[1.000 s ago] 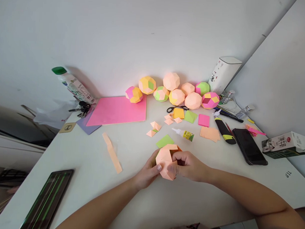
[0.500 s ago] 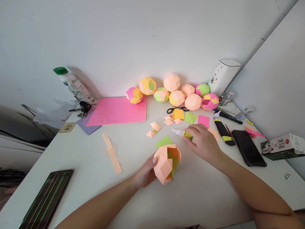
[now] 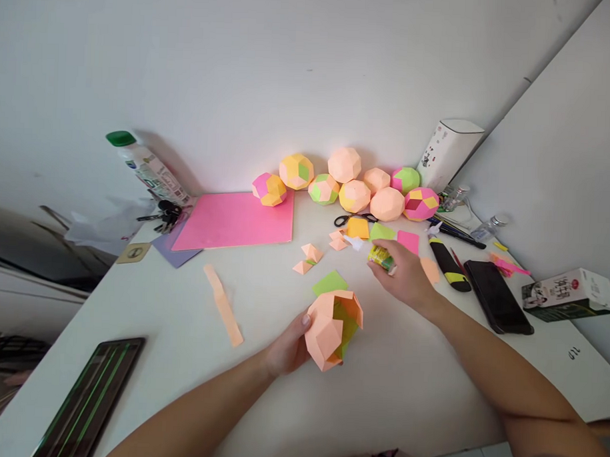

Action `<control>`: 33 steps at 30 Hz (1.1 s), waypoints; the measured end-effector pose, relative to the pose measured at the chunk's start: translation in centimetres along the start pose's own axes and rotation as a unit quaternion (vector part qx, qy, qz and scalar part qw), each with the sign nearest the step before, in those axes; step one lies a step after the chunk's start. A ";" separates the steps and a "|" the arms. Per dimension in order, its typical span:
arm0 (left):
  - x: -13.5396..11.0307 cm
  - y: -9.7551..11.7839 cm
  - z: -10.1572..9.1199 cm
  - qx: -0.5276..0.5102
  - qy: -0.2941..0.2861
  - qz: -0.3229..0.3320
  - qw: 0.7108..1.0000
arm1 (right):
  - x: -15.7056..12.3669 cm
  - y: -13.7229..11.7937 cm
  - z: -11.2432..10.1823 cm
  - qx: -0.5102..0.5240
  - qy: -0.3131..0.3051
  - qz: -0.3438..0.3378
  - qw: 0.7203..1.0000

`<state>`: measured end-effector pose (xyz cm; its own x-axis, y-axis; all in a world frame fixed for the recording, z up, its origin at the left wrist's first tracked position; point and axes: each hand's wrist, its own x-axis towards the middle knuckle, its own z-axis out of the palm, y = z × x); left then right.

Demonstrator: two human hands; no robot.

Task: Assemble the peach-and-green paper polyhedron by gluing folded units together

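Observation:
My left hand point(image 3: 287, 344) grips an unfinished peach paper ball point(image 3: 331, 329) with an open top, green and yellow showing inside. It rests near the table's front middle. My right hand point(image 3: 402, 275) is closed around a small glue bottle point(image 3: 379, 256) with a yellow-green label, lifted a little off the table, its white nozzle pointing left. A green paper square point(image 3: 330, 281) lies just behind the ball. Small folded peach pieces point(image 3: 309, 255) lie behind that.
Several finished paper balls point(image 3: 356, 183) line the wall. Pink sheets point(image 3: 238, 218), scissors point(image 3: 346, 219), paper squares point(image 3: 408, 241), a highlighter point(image 3: 448, 263), a phone point(image 3: 497, 296), a carton point(image 3: 567, 294), a bottle point(image 3: 144, 166), keys point(image 3: 163, 215), a peach strip point(image 3: 225, 306) and a tablet point(image 3: 86, 401) surround the work spot.
My right hand left the peach ball, reached back right, closed on the glue bottle and lifted it. My left hand kept the ball and tilted its opening upward.

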<state>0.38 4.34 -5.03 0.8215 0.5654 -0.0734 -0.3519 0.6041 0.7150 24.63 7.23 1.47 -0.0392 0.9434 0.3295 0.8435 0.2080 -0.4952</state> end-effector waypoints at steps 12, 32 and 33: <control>0.1 -0.4 -0.4 -0.003 -0.004 0.000 1.000 | -2.7 -4.4 -5.5 0.326 -0.048 -0.166 0.930; 0.2 0.2 0.8 0.048 -0.007 0.015 0.999 | -2.9 -5.0 -5.0 0.269 -0.076 -0.207 0.938; 0.2 0.2 0.8 0.049 -0.006 0.013 0.999 | -3.0 -5.0 -5.0 0.268 -0.075 -0.209 0.938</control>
<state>0.82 4.12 -4.35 0.8186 0.5725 -0.0457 -0.3277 0.5310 0.7815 23.21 2.11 6.98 -0.4155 0.7683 0.4870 0.3494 0.6291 -0.6944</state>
